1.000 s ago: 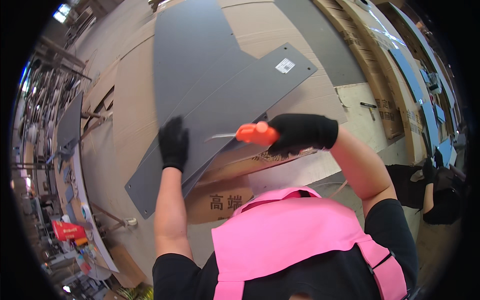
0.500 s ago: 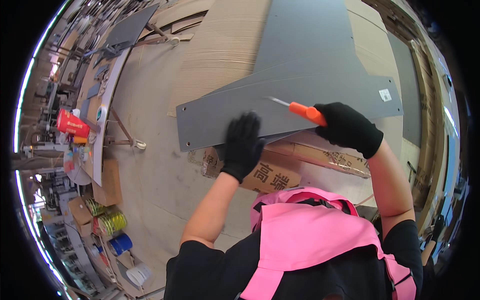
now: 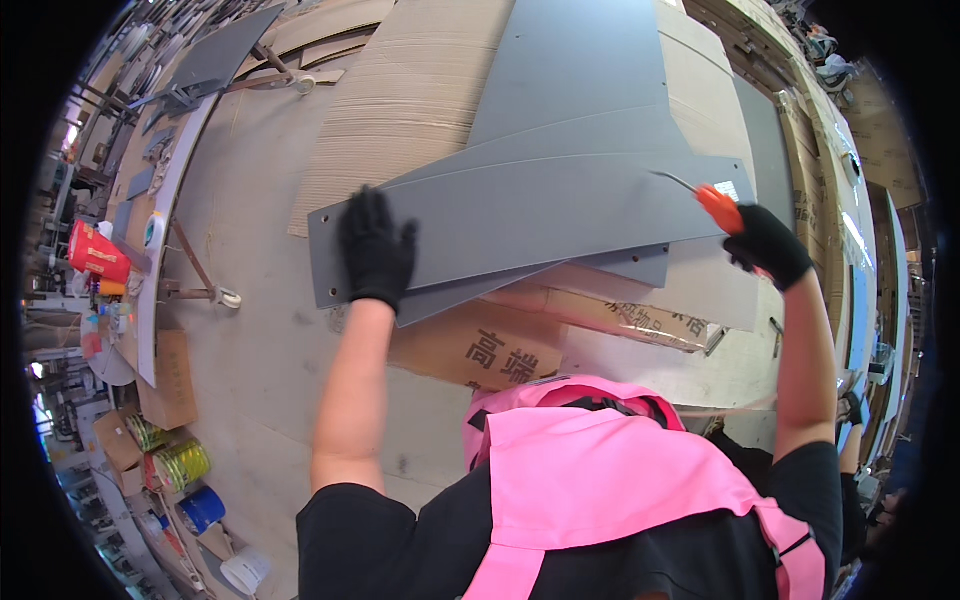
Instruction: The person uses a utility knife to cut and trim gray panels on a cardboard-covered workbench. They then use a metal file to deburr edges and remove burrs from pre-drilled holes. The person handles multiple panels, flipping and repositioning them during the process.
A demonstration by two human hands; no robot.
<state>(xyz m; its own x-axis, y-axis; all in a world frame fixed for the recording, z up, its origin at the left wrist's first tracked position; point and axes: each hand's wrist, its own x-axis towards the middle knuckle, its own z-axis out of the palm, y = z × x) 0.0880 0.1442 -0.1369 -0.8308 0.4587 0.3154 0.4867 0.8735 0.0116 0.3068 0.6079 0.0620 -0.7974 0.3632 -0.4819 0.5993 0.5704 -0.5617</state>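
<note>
A long grey panel [image 3: 540, 215] with small holes near its ends lies across the work surface, a white label [image 3: 727, 190] at its right end. My left hand [image 3: 377, 250], in a black glove, rests flat on the panel's left end with the fingers stretched out. My right hand [image 3: 775, 245], also gloved in black, grips an orange-handled tool [image 3: 718, 207] just beyond the right end. The tool's thin, bent metal tip points left over the panel. Another grey panel [image 3: 640, 265] shows beneath the near edge, and a broad grey panel [image 3: 580, 80] extends away behind.
Cardboard sheets [image 3: 400, 90] lie under the panels, and a printed cardboard box [image 3: 490, 345] sits below the near edge. At left stands a wheeled table [image 3: 185, 150], with a red container [image 3: 98, 250] beside it. Yellow-green rolls [image 3: 182, 463] are lower left. Another person's arm [image 3: 851, 445] shows at right.
My left hand has slid left to the panel's left end. My right hand has carried the orange-handled tool rightward, from above the panel's middle to its right end.
</note>
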